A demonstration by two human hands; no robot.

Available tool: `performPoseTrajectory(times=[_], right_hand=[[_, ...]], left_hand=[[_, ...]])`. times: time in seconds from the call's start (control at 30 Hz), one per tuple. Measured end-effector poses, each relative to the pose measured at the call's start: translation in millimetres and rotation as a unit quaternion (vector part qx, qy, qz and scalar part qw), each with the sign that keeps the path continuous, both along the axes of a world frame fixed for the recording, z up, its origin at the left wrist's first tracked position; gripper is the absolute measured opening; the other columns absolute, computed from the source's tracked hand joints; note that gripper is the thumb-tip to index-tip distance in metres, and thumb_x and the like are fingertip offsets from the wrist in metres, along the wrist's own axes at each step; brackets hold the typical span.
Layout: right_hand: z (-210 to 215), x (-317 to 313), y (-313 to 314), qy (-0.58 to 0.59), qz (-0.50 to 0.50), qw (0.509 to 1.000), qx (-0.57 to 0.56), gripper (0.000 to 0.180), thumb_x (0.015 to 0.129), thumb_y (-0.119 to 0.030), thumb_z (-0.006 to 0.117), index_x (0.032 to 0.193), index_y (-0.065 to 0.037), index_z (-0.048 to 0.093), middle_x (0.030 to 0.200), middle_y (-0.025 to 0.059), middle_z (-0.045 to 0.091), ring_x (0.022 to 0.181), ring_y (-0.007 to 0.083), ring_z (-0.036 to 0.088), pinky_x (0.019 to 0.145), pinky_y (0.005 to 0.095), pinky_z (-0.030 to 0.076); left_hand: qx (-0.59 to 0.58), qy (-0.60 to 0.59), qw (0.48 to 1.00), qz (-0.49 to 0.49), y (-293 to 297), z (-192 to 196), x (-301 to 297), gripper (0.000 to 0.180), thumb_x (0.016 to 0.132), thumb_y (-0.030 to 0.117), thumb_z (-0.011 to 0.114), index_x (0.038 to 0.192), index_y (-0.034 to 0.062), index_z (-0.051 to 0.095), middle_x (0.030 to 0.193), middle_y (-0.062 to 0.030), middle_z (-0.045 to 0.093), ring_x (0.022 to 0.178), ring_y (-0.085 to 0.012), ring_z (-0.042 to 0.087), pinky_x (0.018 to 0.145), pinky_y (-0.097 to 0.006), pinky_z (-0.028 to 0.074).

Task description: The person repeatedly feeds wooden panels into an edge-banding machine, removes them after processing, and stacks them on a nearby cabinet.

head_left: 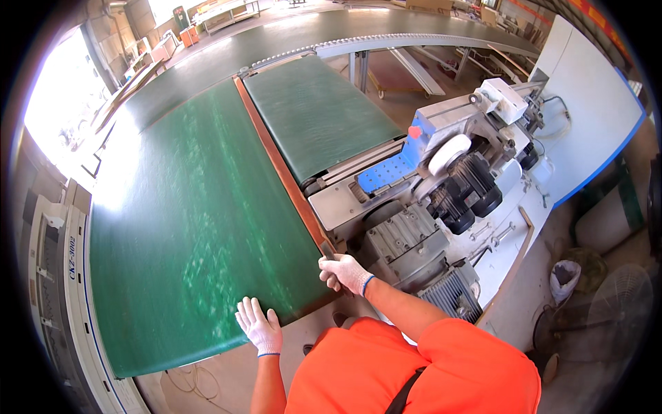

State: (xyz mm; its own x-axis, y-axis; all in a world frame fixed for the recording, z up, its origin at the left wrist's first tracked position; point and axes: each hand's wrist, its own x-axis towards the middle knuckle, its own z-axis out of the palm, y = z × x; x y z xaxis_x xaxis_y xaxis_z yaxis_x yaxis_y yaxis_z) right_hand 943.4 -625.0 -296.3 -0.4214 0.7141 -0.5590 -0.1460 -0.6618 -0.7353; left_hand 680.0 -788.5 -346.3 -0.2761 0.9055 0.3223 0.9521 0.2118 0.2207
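My left hand, in a white glove, lies with fingers stretched out on the near edge of a wide, glossy green surface with pale scuffs. Along that surface's right edge runs a long, narrow reddish-brown strip. At the strip's near end my right hand, also gloved, is closed around a small, dark grey flat piece. One end of the piece sticks up past the fingers against the strip. The rest is hidden in the grip, so its exact kind cannot be told.
To the right stands a machine with black motors, a blue plate and a grey gearbox. A shorter green conveyor belt adjoins the strip. A white machine frame borders the left; a fan stands at lower right.
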Motion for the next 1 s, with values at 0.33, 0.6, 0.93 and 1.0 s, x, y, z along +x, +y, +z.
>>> performPoseTrajectory(times=[0.33, 0.6, 0.93, 1.0], right_hand=[[-2, -1, 5, -0.057, -0.133, 0.989, 0.034, 0.018, 0.094, -0.023, 0.067, 0.094, -0.005, 0.065, 0.074, 0.0053, 0.064, 0.053, 0.0110, 0.054, 0.044, 0.0277, 0.042], [-11, 84, 81, -0.583, -0.083, 0.641, 0.492, 0.031, 0.083, -0.023, 0.074, 0.109, -0.012, 0.062, 0.100, 0.0153, 0.070, 0.086, 0.0376, 0.072, 0.075, 0.0515, 0.057], [-3, 104, 125, -0.584, 0.082, 0.571, 0.571, 0.023, 0.082, -0.017, 0.071, 0.100, -0.009, 0.061, 0.108, 0.0156, 0.064, 0.083, 0.0387, 0.071, 0.072, 0.0516, 0.057], [-1, 99, 124, -0.583, 0.106, 0.557, 0.581, 0.018, 0.083, -0.016, 0.068, 0.098, -0.008, 0.062, 0.103, 0.0159, 0.063, 0.081, 0.0382, 0.071, 0.071, 0.0522, 0.057]], left_hand=[[0.011, 0.004, 1.000, 0.003, -1, -9, -5, 0.056, 0.095, 0.024, 0.063, 0.143, -0.0026, 0.052, 0.154, -0.0238, 0.046, 0.147, -0.0455, 0.036, 0.123, -0.059, 0.024], [0.012, 0.005, 1.000, 0.005, -7, -8, -6, 0.056, 0.094, 0.023, 0.063, 0.143, -0.0025, 0.052, 0.154, -0.0234, 0.046, 0.147, -0.0457, 0.035, 0.123, -0.059, 0.023], [0.002, -0.003, 1.000, 0.013, -3, -5, -8, 0.054, 0.097, 0.024, 0.060, 0.144, -0.0017, 0.051, 0.156, -0.0231, 0.045, 0.148, -0.0446, 0.035, 0.124, -0.057, 0.022], [0.003, -0.001, 1.000, 0.016, -4, -6, -10, 0.054, 0.097, 0.024, 0.060, 0.144, -0.0015, 0.051, 0.156, -0.0231, 0.045, 0.148, -0.0446, 0.035, 0.124, -0.057, 0.022]])
